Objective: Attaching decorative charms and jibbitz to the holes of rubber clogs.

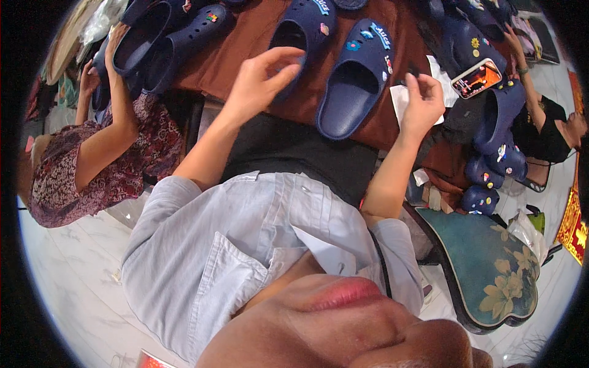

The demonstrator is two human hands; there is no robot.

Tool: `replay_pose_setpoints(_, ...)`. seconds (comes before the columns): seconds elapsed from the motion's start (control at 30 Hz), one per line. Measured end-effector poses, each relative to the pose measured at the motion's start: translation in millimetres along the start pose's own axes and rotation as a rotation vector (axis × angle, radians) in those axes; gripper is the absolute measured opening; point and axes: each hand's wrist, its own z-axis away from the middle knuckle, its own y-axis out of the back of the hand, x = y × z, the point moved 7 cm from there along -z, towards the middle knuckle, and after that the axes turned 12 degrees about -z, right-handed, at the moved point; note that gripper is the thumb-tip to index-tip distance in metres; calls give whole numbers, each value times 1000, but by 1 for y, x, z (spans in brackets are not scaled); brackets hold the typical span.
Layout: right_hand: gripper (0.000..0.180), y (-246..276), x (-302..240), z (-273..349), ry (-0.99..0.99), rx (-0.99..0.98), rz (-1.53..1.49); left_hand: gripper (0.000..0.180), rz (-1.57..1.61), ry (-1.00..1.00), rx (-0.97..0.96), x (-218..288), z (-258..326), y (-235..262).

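Note:
Two navy clogs with colourful charms lie on the brown cloth in front of me. At the left clog (311,30), my left hand (261,83) reaches over the side of the foot opening, its thumb and fingers apart. The right clog (350,95) carries a blue strip, a flower and other small charms on its upper; neither hand touches it. To its right my right hand (423,104) is raised with bent fingers and thumb brought together. A small dark bit shows by these fingertips, too small to name. White paper (400,101) lies behind this hand.
The brown cloth (245,55) covers the table. Several more navy clogs (498,113) crowd the right side, near a phone (477,78) with a lit screen. People work at left and right; the left person's hands (115,46) hold a clog. A green cushioned seat (472,264) stands at right.

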Motion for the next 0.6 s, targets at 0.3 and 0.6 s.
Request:
replay_pose_setpoints(0.3, 16, -133, -73, 51, 136, -428, -239, 24, 565, -29, 176, 1, -15, -13)
replay_pose_setpoints(0.6, 67, -180, -54, 74, 664, -504, 662, 16, 205, 19, 499, -49, -99, 69)
